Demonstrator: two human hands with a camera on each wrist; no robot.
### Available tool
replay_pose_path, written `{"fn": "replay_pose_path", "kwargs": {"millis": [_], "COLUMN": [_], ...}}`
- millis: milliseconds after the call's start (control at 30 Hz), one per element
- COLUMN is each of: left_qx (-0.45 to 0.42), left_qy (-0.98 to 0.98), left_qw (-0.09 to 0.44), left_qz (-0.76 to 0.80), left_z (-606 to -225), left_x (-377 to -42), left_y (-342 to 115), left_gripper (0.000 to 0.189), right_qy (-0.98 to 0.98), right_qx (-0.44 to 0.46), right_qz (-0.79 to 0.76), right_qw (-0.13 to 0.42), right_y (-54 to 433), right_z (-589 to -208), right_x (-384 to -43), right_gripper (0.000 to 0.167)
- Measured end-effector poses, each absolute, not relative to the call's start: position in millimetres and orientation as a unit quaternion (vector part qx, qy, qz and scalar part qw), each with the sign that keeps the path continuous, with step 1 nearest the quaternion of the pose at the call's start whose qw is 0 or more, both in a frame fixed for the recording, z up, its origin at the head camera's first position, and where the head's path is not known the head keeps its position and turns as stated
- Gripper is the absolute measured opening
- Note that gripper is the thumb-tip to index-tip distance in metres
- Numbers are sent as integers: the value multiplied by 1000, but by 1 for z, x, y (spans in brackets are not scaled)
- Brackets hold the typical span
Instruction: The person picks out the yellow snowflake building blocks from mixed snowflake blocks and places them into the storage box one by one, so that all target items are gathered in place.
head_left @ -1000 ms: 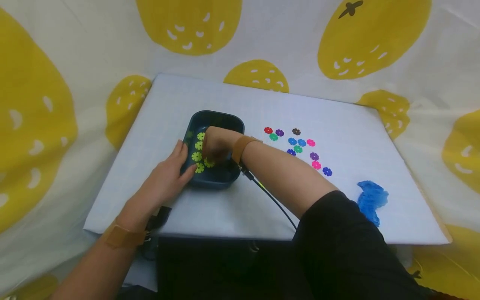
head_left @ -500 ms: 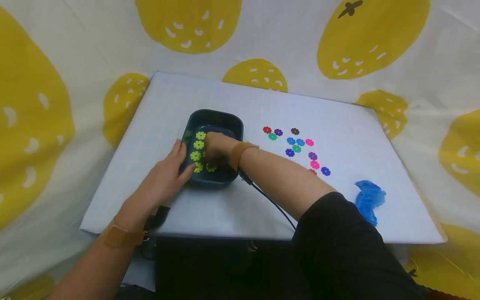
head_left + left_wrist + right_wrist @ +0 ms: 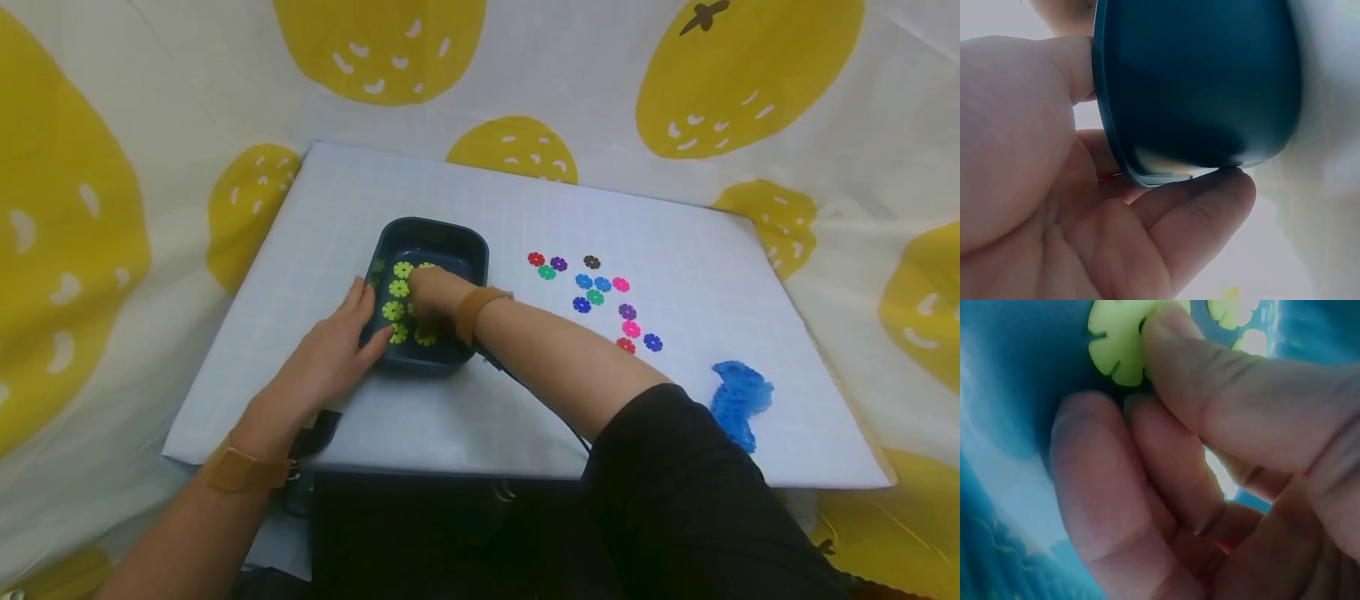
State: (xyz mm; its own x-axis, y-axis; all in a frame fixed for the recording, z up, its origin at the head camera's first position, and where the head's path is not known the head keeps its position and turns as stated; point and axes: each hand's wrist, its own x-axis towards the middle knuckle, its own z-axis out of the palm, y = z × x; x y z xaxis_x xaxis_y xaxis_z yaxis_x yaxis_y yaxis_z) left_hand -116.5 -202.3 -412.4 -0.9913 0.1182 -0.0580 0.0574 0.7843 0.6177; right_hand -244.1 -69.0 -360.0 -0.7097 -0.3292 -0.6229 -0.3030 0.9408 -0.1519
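A dark teal rectangular bin [image 3: 429, 367] stands on the table, its floor lined on the left with yellow-green, notched flower-shaped discs [image 3: 392, 311] in rows. At the bin's left side, my left hand [image 3: 330, 350] grips the wall; in the left wrist view, its thumb laps the rim and its fingers lie against the outer wall [image 3: 1197, 81]. My right hand [image 3: 441, 300] reaches down inside the bin. Up close in the right wrist view, it pinches a yellow-green disc [image 3: 1113, 344], thumb on the face and the other fingers curled below. Part of the second row is hidden beneath this hand.
Right of the bin, several loose discs lie scattered in other colours, among them a red disc [image 3: 536, 259], a brown disc [image 3: 592, 262] and a pink disc [image 3: 632, 329]. A crumpled blue plastic piece [image 3: 739, 404] lies farther right. The white table [image 3: 450, 433] meets a fruit-patterned curtain behind.
My right hand has shifted slightly toward the near side within the bin, uncovering a disc at the far end of the second row. The left hand stays on the bin.
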Motion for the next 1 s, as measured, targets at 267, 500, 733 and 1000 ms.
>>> {"fn": "replay_pose_path", "kwargs": {"millis": [267, 500, 733, 1000], "left_qx": [39, 45, 39, 38], "left_qy": [944, 944, 945, 946], "left_qw": [48, 52, 50, 43], "left_qz": [323, 324, 321, 318], "left_z": [-412, -410, -412, -414], "left_x": [-115, -114, -113, -112], "left_y": [-204, -202, -200, -198], "left_gripper": [80, 80, 81, 81], "right_qy": [928, 939, 943, 935], "right_qx": [-218, -211, -182, -132], "right_qz": [-18, -31, -18, 73], "right_qw": [301, 270, 279, 322], "right_y": [-68, -56, -18, 32], "right_z": [-359, -320, -277, -287], "right_x": [-241, -244, -231, -221], "right_gripper": [56, 26, 11, 12]}}
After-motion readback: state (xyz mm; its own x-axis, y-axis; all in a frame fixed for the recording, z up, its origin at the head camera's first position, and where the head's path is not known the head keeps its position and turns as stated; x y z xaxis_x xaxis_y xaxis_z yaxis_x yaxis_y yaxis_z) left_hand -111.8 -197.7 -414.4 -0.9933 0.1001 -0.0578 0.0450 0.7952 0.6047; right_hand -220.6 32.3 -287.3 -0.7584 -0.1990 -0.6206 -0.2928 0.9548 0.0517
